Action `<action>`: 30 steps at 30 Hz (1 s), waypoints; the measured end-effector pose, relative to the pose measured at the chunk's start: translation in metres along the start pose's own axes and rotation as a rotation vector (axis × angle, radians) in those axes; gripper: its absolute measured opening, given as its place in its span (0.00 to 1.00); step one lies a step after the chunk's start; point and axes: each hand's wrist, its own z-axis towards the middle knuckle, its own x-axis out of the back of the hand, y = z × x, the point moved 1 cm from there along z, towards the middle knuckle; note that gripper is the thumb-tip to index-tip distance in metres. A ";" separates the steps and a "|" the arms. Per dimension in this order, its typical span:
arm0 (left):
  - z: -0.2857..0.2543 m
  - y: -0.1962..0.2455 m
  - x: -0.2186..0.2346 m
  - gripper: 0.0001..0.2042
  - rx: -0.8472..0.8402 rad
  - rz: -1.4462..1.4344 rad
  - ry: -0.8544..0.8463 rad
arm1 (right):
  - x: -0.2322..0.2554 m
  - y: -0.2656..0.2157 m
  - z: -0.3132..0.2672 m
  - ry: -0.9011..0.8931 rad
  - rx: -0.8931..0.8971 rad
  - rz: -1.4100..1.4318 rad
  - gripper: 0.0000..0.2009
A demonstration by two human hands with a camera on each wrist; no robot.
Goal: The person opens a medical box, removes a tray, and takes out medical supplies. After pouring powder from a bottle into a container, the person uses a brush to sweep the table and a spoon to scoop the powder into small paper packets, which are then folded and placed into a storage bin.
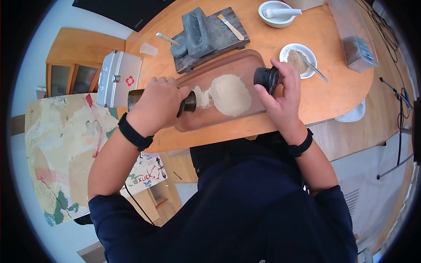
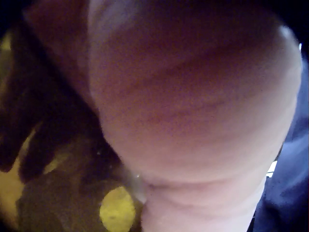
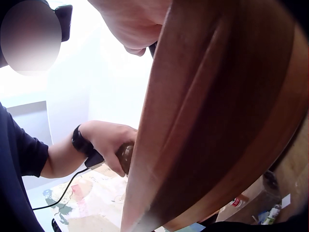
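My left hand (image 1: 160, 105) grips a dark brown jar (image 1: 135, 97), tilted on its side with its mouth over the left part of the reddish-brown tray (image 1: 186, 122). Right beside the mouth lies a small spill of pale powder (image 1: 202, 97). It runs into a wide, round heap of the same powder (image 1: 231, 95) mid-tray. Over the tray's right end, my right hand (image 1: 284, 96) holds a black round lid (image 1: 265, 79) between thumb and fingers. In the right wrist view, the left hand (image 3: 108, 142) appears around the jar (image 3: 126, 155), beyond the brown edge.
Behind the tray, a grey stone block (image 1: 197, 33) and a flat brush (image 1: 230, 27) lie on a dark board (image 1: 182, 67). A mortar (image 1: 276, 20), a white bowl (image 1: 312, 51) of powder with a spoon, and a clear bin (image 1: 353, 39) stand right. A metal case (image 1: 115, 90) stands left.
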 end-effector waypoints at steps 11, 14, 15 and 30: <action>-0.006 -0.023 0.007 0.34 -0.181 -0.279 0.347 | 0.004 -0.002 0.001 0.035 0.064 -0.018 0.29; -0.009 -0.029 -0.008 0.37 -0.149 -0.473 0.331 | 0.004 -0.002 0.000 0.030 0.048 -0.003 0.29; -0.011 -0.031 -0.011 0.37 -0.159 -0.469 0.321 | 0.004 -0.002 -0.001 0.037 0.036 -0.005 0.29; -0.024 0.004 0.018 0.35 -0.102 -0.056 0.404 | 0.003 0.000 -0.002 0.041 0.056 0.040 0.30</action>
